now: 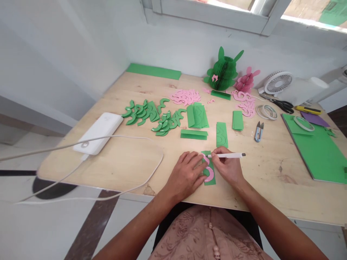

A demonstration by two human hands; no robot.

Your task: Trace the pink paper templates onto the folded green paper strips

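My left hand [188, 173] lies flat, fingers pressing a pink curved paper template [209, 173] onto a small green paper strip [210, 180] near the table's front edge. My right hand [227, 164] is closed round a white pen [230, 155], its tip touching the upper end of the pink template. The pen's dark cap end points right.
On the wooden table [130, 159] lie green curved cutouts [151, 117], pink cutouts [185, 96], folded green strips [196, 115], thread snips [258, 130], tape rolls [267, 112], scissors [282, 104], green sheets [317, 151], a white power bank [99, 131] with cable, paper rabbits [223, 72] and a fan [278, 83].
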